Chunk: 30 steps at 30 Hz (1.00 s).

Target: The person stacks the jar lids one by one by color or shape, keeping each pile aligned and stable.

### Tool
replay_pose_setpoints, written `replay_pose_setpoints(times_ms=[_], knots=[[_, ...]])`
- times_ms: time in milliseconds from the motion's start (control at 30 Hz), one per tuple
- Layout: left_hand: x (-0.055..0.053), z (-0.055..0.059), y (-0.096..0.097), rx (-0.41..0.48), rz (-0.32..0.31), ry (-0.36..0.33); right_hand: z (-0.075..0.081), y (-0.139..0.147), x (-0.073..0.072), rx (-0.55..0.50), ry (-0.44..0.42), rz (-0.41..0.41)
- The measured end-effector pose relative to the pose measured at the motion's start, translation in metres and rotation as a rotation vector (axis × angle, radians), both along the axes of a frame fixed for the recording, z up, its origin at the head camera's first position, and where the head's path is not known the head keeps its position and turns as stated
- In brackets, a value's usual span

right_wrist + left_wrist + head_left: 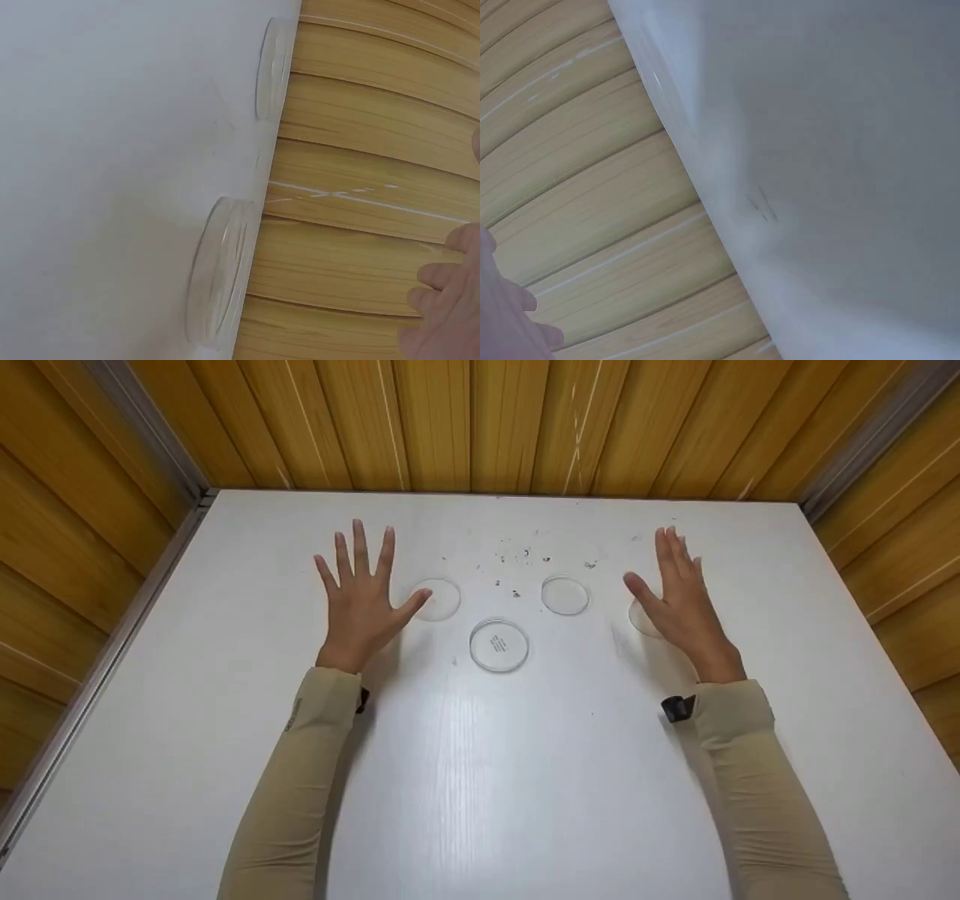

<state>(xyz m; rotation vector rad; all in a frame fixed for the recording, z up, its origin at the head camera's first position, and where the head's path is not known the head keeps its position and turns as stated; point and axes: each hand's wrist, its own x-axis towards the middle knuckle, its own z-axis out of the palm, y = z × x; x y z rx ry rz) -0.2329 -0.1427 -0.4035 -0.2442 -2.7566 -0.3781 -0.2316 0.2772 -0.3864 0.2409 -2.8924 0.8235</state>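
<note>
My left hand (364,611) is held above the white table with its fingers spread and nothing in it. Its thumb tip overlaps the edge of a clear round dish (444,604). On the other side, my right hand (679,604) is also raised, thumb apart from straight fingers, and holds nothing. It partly hides another clear dish (640,621). Between the hands lie a shallow clear petri dish (565,595) and, closer to me, one with small dark print (499,645). In the right wrist view, a clear dish (217,274) stands out at the lower middle.
Small dark crumbs (526,556) are scattered over the far middle of the white table (465,780). Yellow wood-patterned panels (495,424) rise behind the table and at both sides. A metal frame strip (90,690) runs along the left edge.
</note>
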Motion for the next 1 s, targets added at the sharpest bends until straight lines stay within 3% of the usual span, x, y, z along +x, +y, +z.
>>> replay_pose_setpoints(times_ms=[167,300,433,633,767,1000], knots=[[0.000,0.007,0.001,0.173,-0.143,-0.148,0.010,-0.010,-0.007,-0.126,-0.089,0.141],[0.002,0.005,0.002,0.338,-0.276,-0.301,0.011,-0.020,-0.012,-0.114,-0.151,0.232],[0.004,0.000,0.007,0.451,-0.354,-0.460,0.007,-0.032,-0.014,-0.086,-0.213,0.312],[0.003,-0.006,0.016,0.451,-0.459,-0.590,0.001,-0.050,-0.016,-0.052,-0.281,0.435],[0.002,-0.011,0.024,0.422,-0.485,-0.667,-0.005,-0.060,-0.017,-0.030,-0.318,0.490],[-0.002,-0.018,0.040,0.375,-0.543,-0.734,-0.018,-0.074,-0.017,-0.009,-0.388,0.550]])
